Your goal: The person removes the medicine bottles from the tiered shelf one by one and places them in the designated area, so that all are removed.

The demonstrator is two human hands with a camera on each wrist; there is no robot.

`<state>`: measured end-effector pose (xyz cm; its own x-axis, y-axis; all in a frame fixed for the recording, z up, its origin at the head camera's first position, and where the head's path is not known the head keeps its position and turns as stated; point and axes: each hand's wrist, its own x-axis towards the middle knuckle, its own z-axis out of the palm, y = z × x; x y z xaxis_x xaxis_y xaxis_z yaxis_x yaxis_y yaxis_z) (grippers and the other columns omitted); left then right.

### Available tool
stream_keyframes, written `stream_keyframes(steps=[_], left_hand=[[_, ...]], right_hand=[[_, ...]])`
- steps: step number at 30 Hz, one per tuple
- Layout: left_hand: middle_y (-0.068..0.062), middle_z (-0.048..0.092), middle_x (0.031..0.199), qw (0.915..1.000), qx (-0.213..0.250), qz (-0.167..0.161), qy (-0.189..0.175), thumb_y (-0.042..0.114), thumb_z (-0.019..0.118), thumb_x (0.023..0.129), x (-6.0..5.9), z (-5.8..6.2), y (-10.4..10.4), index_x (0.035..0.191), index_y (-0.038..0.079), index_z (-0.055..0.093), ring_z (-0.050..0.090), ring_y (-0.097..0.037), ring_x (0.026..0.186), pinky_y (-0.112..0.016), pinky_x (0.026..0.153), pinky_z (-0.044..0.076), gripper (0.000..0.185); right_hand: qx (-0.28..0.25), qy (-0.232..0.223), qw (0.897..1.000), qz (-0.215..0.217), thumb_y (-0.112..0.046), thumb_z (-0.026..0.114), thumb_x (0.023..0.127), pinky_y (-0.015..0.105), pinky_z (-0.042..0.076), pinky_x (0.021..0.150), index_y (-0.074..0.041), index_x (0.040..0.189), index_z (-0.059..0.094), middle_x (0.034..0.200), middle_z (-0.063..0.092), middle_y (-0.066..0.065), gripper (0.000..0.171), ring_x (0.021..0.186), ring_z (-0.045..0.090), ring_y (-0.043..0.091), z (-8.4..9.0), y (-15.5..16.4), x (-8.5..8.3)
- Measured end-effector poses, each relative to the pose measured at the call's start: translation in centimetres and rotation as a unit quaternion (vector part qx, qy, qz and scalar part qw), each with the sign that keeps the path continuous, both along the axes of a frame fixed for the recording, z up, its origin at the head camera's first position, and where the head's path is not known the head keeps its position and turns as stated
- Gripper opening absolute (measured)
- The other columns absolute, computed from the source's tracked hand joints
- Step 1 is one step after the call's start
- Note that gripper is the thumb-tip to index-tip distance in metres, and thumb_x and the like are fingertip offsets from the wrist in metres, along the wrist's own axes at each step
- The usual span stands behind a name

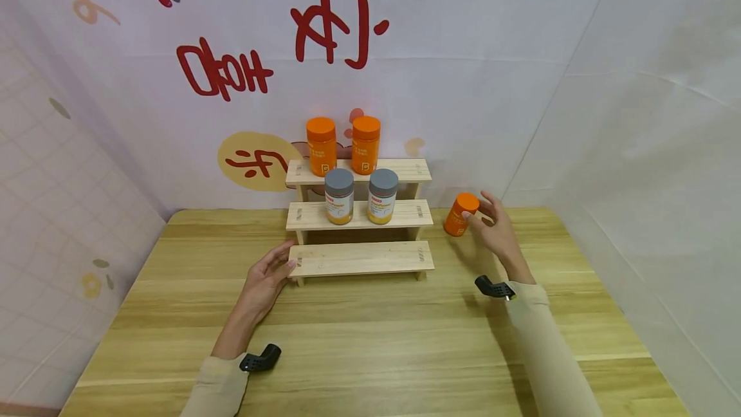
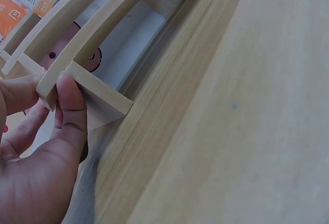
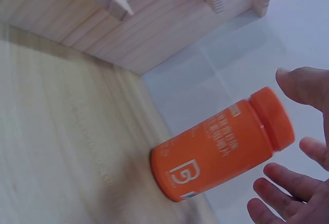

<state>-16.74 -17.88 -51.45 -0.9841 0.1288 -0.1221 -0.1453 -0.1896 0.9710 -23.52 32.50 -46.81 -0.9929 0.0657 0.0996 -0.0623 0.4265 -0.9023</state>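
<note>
A wooden three-step shelf (image 1: 361, 258) stands at the back of the table. Two orange bottles (image 1: 321, 147) stand on its top step, and two grey-capped bottles (image 1: 339, 196) on the middle one. My left hand (image 1: 278, 269) rests on the table, thumb (image 2: 69, 106) and fingertips pressed against the left end of the bottom step (image 2: 97, 93). To the right of the shelf a third orange bottle (image 1: 460, 214) leans on its base on the table. My right hand (image 1: 483, 211) hovers at its cap with fingers spread. In the right wrist view the fingers (image 3: 280, 180) stand apart from the bottle (image 3: 216, 152).
White sheet walls close in behind and to the right of the wooden table (image 1: 370, 352), the back one with red lettering. A tiled wall is at the left. Black wrist mounts (image 1: 260, 359) sit on both forearms.
</note>
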Motion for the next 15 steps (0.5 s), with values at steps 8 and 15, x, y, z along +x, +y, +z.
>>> stream_keyframes(steps=[8,15], left_hand=[[-0.003,0.05,0.127,1.0,-0.006,-0.004,0.0,0.006,0.061,0.102,0.0,0.1,0.0,0.157,0.004,0.039,0.059,-0.006,0.103,-0.021,0.079,0.057,0.059],[-0.003,0.05,0.127,1.0,-0.007,-0.004,-0.005,0.006,0.061,0.103,0.1,0.1,0.0,0.157,0.003,0.037,0.059,-0.006,0.103,-0.021,0.079,0.058,0.06]], right_hand=[[0.003,0.006,1.0,-0.002,-0.041,0.072,0.096,0.06,0.026,0.125,-0.017,0.164,0.022,0.165,0.033,0.018,0.087,0.152,0.031,0.037,1.8,-0.4,0.6],[0.003,0.023,1.0,0.005,-0.036,0.073,0.097,0.057,0.024,0.127,-0.021,0.164,0.023,0.165,0.032,0.018,0.085,0.153,0.03,0.037,3.3,-1.2,1.0]])
